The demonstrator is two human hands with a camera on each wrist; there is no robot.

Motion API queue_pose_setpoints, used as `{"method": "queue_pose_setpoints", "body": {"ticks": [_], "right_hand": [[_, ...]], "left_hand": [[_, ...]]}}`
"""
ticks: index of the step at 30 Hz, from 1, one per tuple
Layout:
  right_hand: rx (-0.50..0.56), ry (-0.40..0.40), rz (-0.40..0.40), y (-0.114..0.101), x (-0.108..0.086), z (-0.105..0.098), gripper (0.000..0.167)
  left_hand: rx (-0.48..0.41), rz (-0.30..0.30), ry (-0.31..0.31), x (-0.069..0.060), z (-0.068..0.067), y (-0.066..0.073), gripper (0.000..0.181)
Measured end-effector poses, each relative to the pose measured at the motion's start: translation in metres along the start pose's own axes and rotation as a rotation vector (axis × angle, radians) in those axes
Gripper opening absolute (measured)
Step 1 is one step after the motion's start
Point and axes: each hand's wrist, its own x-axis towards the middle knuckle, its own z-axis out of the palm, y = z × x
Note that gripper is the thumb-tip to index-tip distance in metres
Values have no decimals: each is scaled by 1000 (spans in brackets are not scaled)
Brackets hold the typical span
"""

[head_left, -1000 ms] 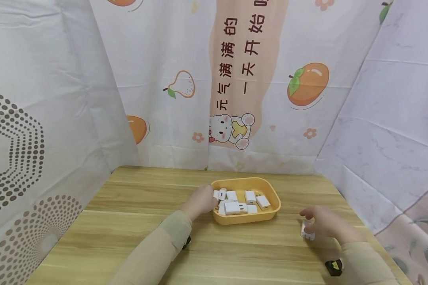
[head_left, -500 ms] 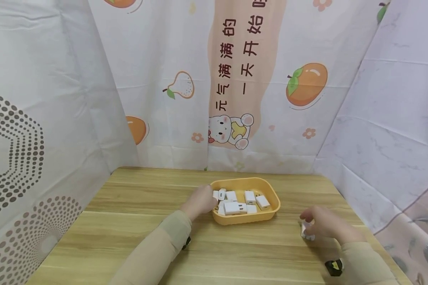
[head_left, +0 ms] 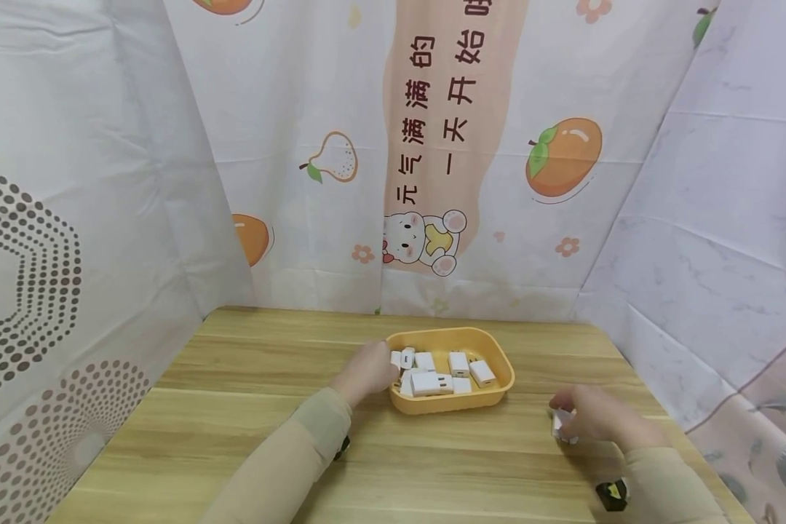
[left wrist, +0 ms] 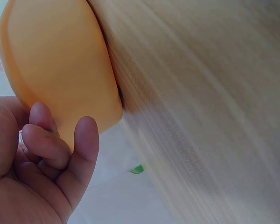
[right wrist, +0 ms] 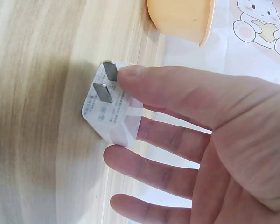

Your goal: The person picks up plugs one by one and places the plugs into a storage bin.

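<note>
A white two-prong charger plug (right wrist: pixel 113 105) rests on the table at the right, its prongs facing the right wrist camera. My right hand (head_left: pixel 605 416) pinches it, the thumb (right wrist: pixel 144 84) on the prong face and the fingers at its far side. My left hand (head_left: pixel 367 372) grips the left rim of a yellow plastic basket (head_left: pixel 448 405). In the left wrist view the basket's outer wall (left wrist: pixel 60 60) fills the upper left, with curled fingers (left wrist: pixel 46 144) at its edge. Several white charger plugs (head_left: pixel 426 383) lie jumbled inside the basket, some partly hidden by my left hand.
The wooden table (head_left: pixel 249 407) ends at printed cloth curtains (head_left: pixel 301 240) behind and at both sides. A small black object with a yellow mark (head_left: pixel 612 495) shows beside my right sleeve, and a dark object (head_left: pixel 342 447) beside my left sleeve.
My right thumb and fingers have closed in on the charger plug at the right. The left hand and the basket have stayed in place.
</note>
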Motion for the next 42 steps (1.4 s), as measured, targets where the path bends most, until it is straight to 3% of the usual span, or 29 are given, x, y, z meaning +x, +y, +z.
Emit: {"method": "queue_pose_setpoints", "body": {"ticks": [29, 42], "right_hand": [[-14, -27, -5, -3, 4, -2, 44], [13, 8, -79, -2, 5, -22, 48]], "left_hand": [[17, -2, 12, -2, 0, 2, 16], [2, -13, 6, -1, 0, 1, 14]]}}
